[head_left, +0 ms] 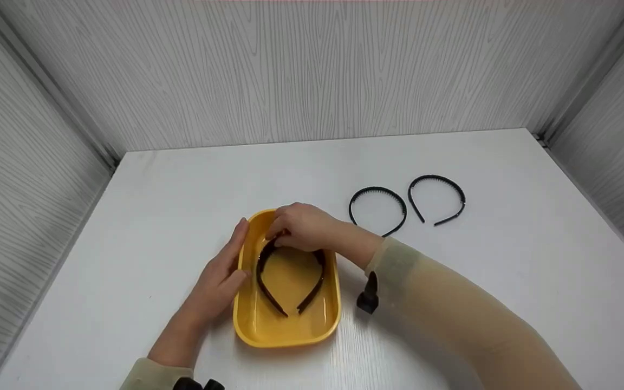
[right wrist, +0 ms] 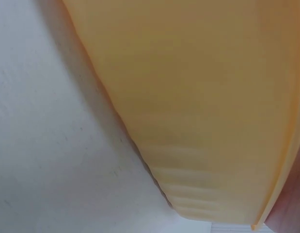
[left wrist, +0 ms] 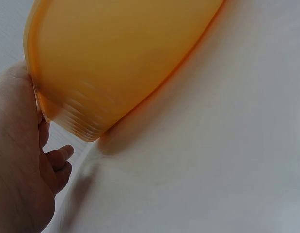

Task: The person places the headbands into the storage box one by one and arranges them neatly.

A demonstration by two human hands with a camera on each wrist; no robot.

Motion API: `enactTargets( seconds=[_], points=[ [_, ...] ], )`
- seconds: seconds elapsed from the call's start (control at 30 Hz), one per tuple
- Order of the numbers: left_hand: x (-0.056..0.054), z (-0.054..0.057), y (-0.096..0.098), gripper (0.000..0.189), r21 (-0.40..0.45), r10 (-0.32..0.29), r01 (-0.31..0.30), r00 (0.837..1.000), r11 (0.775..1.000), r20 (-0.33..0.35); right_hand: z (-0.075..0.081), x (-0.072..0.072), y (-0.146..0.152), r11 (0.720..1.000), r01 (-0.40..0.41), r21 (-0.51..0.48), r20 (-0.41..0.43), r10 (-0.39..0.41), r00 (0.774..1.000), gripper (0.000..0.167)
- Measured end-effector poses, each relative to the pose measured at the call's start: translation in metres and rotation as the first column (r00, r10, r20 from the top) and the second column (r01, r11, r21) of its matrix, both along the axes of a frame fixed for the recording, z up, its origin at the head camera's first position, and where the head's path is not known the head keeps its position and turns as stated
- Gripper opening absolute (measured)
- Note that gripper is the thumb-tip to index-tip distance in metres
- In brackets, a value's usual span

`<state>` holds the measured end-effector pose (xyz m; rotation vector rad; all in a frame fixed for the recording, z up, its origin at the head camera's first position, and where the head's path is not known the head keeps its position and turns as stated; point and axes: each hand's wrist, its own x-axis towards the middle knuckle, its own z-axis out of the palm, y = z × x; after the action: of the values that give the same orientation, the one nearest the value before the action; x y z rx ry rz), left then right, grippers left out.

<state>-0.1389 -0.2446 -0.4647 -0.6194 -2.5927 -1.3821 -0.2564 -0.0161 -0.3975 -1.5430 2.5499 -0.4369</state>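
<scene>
A yellow plastic tray (head_left: 287, 331) with raised walls rests on the table. Inside it lies a dark headband (head_left: 312, 295), its two ends toward the near side. My right hand (head_left: 304, 226) reaches over the tray's far part, fingers curled down at the top of that headband and pinching it; the fingertips are partly hidden. At the tray's left wall, my left hand (head_left: 215, 281) grips the rim, thumb over the edge. The left wrist view shows this hand (left wrist: 21, 150) against the tray's outer side (left wrist: 116, 53). Mostly the tray's outer wall (right wrist: 198, 107) fills the right wrist view.
Two black toothed headbands lie on the white table (head_left: 507, 281) to the right: one headband (head_left: 378, 189) partly behind my right wrist, another headband (head_left: 459, 190) farther right. Wood-grain panels (head_left: 312, 70) stand at the back and both sides.
</scene>
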Motion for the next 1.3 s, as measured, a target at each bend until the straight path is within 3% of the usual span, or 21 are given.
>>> enactTargets(
  seconds=[0.6,0.93,1.3],
  points=[
    [-0.001,0.0,0.0,0.087,0.003,-0.011,0.011,1.0,1.0,-0.015,0.009,0.002,0.007,0.999,-0.02,-0.04,-0.039,0.019,0.999,0.022],
    [0.001,0.002,0.0,0.088,0.02,-0.01,0.01,1.0,1.0,0.01,0.032,0.003,0.025,0.993,-0.003,-0.119,-0.036,-0.002,0.999,0.025],
    [0.002,0.002,-0.003,0.087,0.026,-0.001,0.001,1.0,1.0,0.005,0.067,-0.006,0.064,0.981,0.042,-0.189,-0.019,-0.046,0.999,0.024]
  ],
)
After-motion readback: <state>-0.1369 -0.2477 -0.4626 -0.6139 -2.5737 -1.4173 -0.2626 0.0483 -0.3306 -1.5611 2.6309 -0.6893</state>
